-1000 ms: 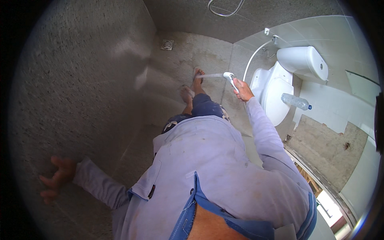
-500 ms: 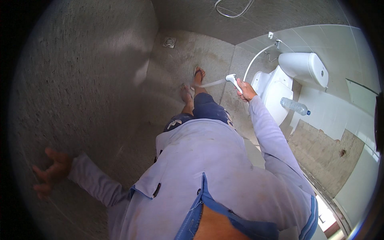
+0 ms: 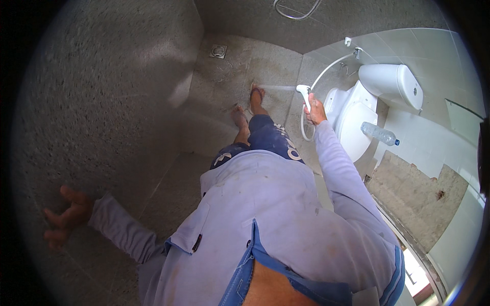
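Note:
My right hand (image 3: 317, 110) is wrapped round the handle of a white bidet sprayer (image 3: 303, 91). A thin jet of water (image 3: 278, 88) shoots leftward from its head to the toes of my right foot (image 3: 256, 97), which wears a flip-flop. Slightly nearer stands my left foot (image 3: 239, 117). From the sprayer a white hose (image 3: 326, 68) curves up to a valve (image 3: 357, 52) on the tiled wall. Out at the far left, my left hand (image 3: 70, 217) has its fingers spread beside the grey textured wall (image 3: 102, 102); whether it touches the wall I cannot tell. It holds nothing.
A white toilet (image 3: 352, 133) with its lid down stands right of the sprayer, and a clear plastic bottle (image 3: 378, 133) with a blue cap lies on the lid. The wet grey floor has a square drain (image 3: 218, 51). A metal hose loop (image 3: 297, 17) hangs at the top.
The sprayer has tilted and risen slightly, so its jet has swung from between my feet to my right foot's toes. My left hand stays spread by the wall.

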Demonstrator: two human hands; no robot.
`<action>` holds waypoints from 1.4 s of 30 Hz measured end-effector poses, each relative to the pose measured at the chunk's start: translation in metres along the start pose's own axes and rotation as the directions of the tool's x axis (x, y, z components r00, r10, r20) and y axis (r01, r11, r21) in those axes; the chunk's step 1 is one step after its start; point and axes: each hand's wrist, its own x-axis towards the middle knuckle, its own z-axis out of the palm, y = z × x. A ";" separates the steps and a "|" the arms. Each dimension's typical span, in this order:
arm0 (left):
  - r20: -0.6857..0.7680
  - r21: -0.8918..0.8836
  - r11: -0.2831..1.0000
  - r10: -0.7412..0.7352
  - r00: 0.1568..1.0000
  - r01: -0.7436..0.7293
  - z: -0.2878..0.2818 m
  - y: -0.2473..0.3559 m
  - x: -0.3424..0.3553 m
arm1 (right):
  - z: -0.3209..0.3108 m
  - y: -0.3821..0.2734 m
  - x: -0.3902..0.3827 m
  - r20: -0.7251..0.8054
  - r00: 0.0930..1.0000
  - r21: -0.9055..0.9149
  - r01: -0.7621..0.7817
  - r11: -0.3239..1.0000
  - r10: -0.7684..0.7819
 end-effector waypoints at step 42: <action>0.406 0.768 0.639 -0.452 0.794 -0.029 -0.055 0.009 0.009 | 0.000 -0.034 0.023 0.222 0.891 -0.320 0.450 0.834 -0.396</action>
